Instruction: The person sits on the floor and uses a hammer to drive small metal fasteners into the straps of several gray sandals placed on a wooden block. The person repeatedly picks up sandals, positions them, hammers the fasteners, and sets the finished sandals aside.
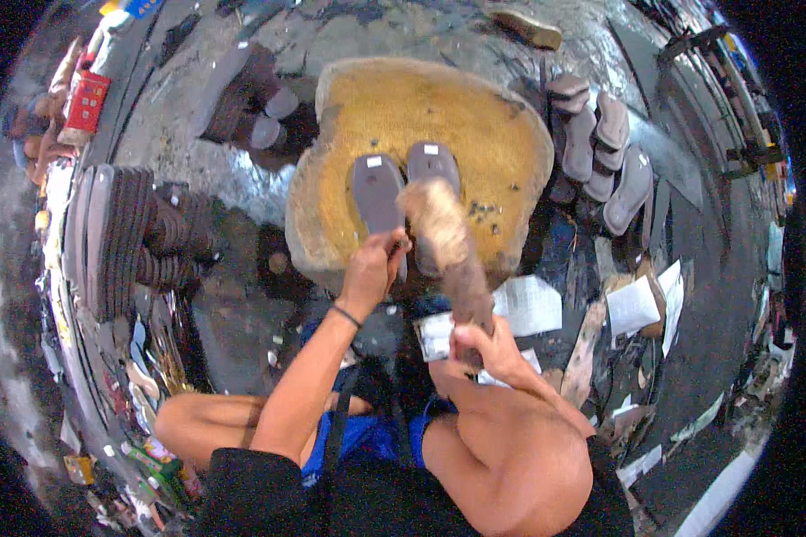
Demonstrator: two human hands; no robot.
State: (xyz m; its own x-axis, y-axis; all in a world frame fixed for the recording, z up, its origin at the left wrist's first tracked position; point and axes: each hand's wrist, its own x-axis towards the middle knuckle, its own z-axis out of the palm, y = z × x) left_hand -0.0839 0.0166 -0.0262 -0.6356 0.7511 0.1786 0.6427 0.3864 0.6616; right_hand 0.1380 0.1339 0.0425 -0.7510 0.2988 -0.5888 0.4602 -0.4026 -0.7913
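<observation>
Two dark grey-brown shoe soles, a left one and a right one, lie side by side on a yellowish wooden block. Each has a small white label at its far end. My left hand is closed in a pinch over the near part of the left sole; what its fingertips hold is too small to make out. My right hand grips the dark handle of a wooden mallet. The mallet's pale, worn head is above the right sole and covers part of it.
Stacked dark soles stand at left. More grey soles are piled right of the block. Paper sheets lie near my right hand. A red basket is at far left. Scraps litter the floor on both sides.
</observation>
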